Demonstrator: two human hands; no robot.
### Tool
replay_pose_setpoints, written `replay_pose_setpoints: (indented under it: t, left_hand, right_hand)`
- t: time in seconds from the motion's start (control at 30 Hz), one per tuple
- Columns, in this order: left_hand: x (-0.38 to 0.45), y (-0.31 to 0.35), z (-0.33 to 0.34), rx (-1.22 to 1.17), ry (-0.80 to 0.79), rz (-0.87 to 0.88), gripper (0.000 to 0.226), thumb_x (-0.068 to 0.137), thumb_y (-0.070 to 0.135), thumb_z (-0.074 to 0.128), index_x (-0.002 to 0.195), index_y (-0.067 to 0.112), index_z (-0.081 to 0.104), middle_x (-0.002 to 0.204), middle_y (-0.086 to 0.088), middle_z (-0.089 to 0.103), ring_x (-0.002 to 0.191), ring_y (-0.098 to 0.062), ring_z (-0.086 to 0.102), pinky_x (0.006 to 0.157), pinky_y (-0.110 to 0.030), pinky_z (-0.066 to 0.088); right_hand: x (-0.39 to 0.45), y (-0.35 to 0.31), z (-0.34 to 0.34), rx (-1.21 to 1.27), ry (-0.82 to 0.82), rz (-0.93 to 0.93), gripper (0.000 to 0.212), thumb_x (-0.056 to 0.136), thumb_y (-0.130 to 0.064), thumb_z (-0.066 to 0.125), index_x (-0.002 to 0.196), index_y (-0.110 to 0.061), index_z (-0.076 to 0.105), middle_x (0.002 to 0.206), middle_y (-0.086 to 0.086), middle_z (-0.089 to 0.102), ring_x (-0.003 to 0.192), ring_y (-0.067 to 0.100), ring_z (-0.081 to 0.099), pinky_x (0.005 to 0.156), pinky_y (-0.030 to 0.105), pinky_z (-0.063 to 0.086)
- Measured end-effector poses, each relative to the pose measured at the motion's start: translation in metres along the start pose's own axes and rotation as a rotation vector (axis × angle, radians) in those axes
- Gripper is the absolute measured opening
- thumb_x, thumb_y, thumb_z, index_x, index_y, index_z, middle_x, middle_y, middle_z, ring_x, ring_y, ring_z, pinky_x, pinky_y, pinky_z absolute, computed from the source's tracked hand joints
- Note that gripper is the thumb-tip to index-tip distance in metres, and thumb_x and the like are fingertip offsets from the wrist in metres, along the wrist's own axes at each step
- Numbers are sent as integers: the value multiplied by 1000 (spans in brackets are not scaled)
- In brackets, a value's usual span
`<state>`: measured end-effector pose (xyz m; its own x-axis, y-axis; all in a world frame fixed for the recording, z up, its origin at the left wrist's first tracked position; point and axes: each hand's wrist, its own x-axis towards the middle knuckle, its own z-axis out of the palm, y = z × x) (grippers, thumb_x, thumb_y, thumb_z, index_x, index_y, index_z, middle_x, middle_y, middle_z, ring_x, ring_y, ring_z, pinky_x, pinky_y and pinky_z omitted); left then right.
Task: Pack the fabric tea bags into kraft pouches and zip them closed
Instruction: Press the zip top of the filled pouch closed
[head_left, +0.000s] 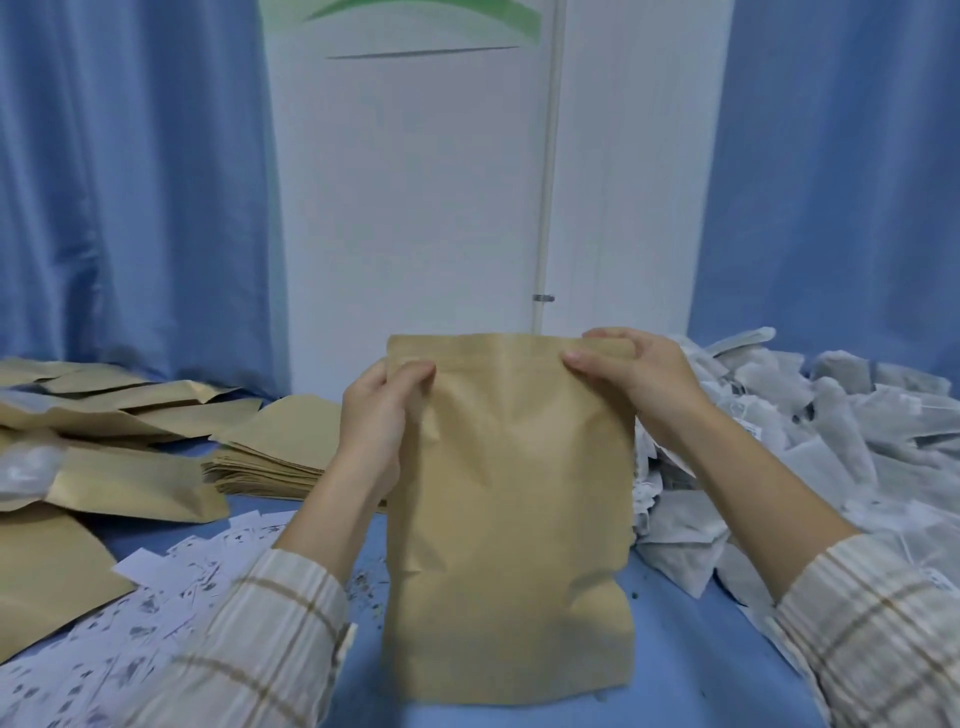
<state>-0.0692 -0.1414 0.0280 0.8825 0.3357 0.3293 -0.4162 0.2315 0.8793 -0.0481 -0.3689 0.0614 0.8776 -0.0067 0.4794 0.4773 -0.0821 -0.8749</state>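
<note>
Nearest, two sleeves of pale plaid cloth come in from 7 and 5 o'clock. Dead centre a kraft pouch (511, 519) stands upright on the blue-covered bench (691, 649), a tall matte tan rectangle, softly creased, bulging a little near its base.

The left hand (376, 421) pinches the pouch's upper left edge, fingers (415, 370) curled over the front. The right hand (631, 374) grips the top right corner, thumb on the front and fingers folded over the rim.

At 8 o'clock lie white printed paper slips (156, 597), thin and scattered, with dark crumbs beside them. At 3 o'clock is a heap of fabric tea bags (831, 441), white, gauzy and pillow-shaped. At 9 o'clock sits a flat stack of empty pouches (275, 447), with looser ones further left. Beyond, at 12 o'clock, blue pleated curtains (130, 182) flank a smooth white panel (415, 208).
</note>
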Motion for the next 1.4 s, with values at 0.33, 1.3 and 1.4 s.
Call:
replay_pose_setpoints:
  t: [0.33,1.3,1.4]
  left_hand:
    - [-14,-5,8,123,17,159,9,86,9,65,78,9,62,69,-1,63,63,-14,56,60,-26,44]
    - [-24,-18,35,433,100,406,45,97,15,45,56,18,27,41,10,36,46,-3,33,47,-19,27]
    - [-23,-19,33,384,96,389,46,98,15,45,55,19,27,42,12,37,46,-3,31,47,-19,25]
  right_hand:
    - [9,-17,29,-912,-105,-410,20,89,-37,50,108,-37,58,101,-16,66,97,8,59,77,26,41]
    - [10,-9,114,-1165,245,-694,60,99,-45,28,62,-14,62,65,8,64,61,30,53,56,29,25]
    - [16,-11,110,-1156,156,-648,60,98,-48,29,60,-15,62,57,4,58,65,30,57,55,28,26]
